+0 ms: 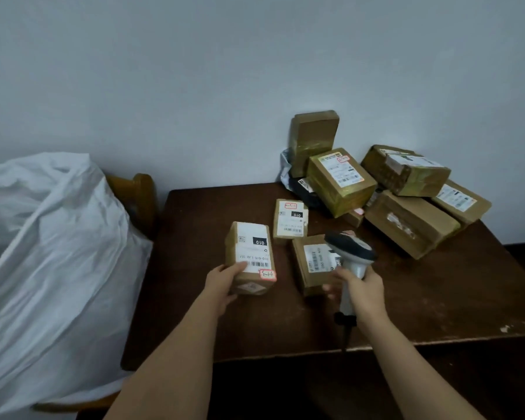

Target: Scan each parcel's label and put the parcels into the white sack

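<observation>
The white sack [49, 268] slumps at the frame's left beside the dark desk [437, 298]. At centre, a labelled cardboard parcel [250, 257] has its long axis running away from the camera, label up. The left hand [223, 283] reaches forward, fingers curled round its near left corner. The right hand [362, 291] grips a barcode scanner [350, 253], head aimed up-left.

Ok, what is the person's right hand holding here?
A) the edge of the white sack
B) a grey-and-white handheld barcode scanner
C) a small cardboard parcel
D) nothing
B: the right hand grips the handle of the grey-and-white handheld barcode scanner, while the left hand holds the small brown cardboard parcel.
</observation>
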